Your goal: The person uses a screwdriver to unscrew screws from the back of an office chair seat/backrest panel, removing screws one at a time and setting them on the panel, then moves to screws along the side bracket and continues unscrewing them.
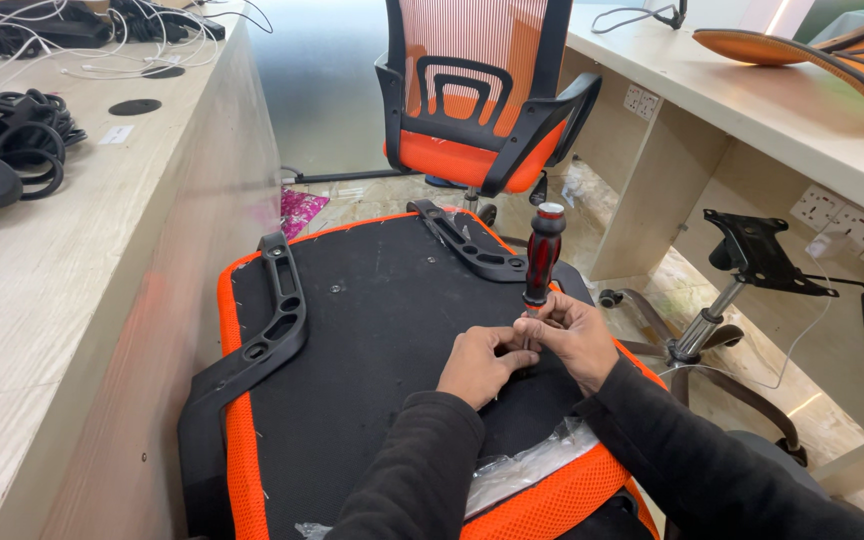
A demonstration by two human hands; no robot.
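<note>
Upturned orange-edged black chair seat [372, 340] btwn light wooden bench [72, 300] at left & chrome-and-black chair base [722, 320] at right; assembled orange mesh office chair [477, 90] behind; red-and-black screwdriver [542, 255] upright on seat.

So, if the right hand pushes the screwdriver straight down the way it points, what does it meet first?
Most likely the black underside of the seat. The right hand holds the screwdriver upright with its tip hidden between both hands, so whether a screw sits there cannot be told.

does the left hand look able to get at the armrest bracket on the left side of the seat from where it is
Probably yes. The left hand rests by the screwdriver on the upturned seat, and only bare black underside lies between it and the left armrest bracket; nothing stands in the way.
</note>
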